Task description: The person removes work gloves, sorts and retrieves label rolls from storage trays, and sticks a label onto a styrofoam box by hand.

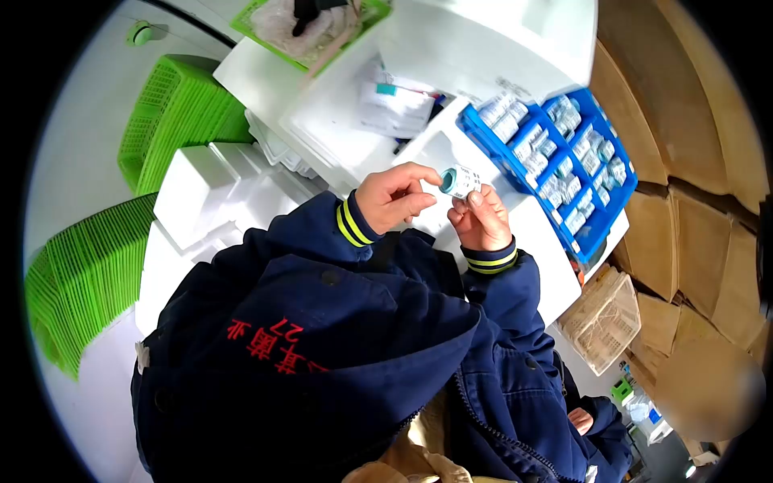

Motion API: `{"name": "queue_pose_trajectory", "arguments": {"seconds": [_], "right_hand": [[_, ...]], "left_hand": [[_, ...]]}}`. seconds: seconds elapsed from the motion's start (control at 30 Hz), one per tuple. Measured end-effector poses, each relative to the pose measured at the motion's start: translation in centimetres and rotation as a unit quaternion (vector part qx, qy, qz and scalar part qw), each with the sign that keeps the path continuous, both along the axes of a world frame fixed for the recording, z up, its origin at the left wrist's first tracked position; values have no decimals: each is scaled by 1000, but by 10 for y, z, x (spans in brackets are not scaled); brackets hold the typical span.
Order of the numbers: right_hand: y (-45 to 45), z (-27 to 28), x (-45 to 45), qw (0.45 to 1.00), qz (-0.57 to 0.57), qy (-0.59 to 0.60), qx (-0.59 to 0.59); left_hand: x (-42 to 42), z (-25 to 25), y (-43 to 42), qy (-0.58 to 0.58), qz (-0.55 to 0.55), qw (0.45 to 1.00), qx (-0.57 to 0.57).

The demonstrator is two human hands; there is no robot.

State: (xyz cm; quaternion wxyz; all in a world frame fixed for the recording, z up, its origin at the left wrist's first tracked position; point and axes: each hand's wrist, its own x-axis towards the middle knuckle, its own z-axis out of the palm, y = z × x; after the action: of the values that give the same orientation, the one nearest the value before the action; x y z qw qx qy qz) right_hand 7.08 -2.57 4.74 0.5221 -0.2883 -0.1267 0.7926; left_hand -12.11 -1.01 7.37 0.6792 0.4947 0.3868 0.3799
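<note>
My right hand (485,219) pinches a small roll of printed labels (462,183), white with dark print and teal at the end turned toward my left hand. My left hand (396,196) is beside it, thumb and forefinger apart, the forefinger tip at the rim of that teal end. Whether the fingertip touches or only hovers, I cannot tell. Right of my hands a blue divided crate (527,183) holds many similar white and teal rolls in its compartments.
White foam boxes (197,193) stand at the left, by stacks of green baskets (88,274). A green basket (374,14) with a plastic bag is at the top. Cardboard boxes (652,241) line the right side, near a cream crate (602,320). Another person's hand (580,420) shows lower right.
</note>
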Motion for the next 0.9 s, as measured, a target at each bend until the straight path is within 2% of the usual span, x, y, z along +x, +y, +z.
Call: {"name": "queue_pose_trajectory", "arguments": {"seconds": [0.03,0.23,0.3,0.33,0.37,0.43,0.47,0.5,0.57,0.63,0.77,0.9], "right_hand": [[-11,-3,15,1000,-4,-5,1],[-74,-9,86,998,-41,-37,-23],[-84,-9,97,996,0,-83,-29],[-87,-12,104,983,11,-180,-21],[-87,-9,106,946,-11,-321,53],[-84,0,105,842,-70,-509,165],[-79,17,104,767,-36,-590,250],[-76,23,100,737,-1,-614,283],[-73,15,91,669,30,-632,390],[-72,6,80,684,50,-620,381],[-71,3,60,658,54,-612,435],[-76,3,54,678,108,-575,446]], "left_hand": [[19,-5,-9,25,-1,999,38],[108,-19,-68,26,-15,1000,10],[120,-14,-77,46,-49,996,-66],[121,-15,-80,35,-42,996,-77],[122,-15,-82,38,-32,996,-77],[118,-17,-86,16,3,997,-79],[114,-15,-87,25,5,997,-75],[113,-16,-87,26,14,996,-90],[110,-18,-89,27,27,995,-90],[105,-26,-97,19,47,996,-79],[88,-32,-110,40,100,994,-12],[85,-32,-127,91,168,981,19]]}}
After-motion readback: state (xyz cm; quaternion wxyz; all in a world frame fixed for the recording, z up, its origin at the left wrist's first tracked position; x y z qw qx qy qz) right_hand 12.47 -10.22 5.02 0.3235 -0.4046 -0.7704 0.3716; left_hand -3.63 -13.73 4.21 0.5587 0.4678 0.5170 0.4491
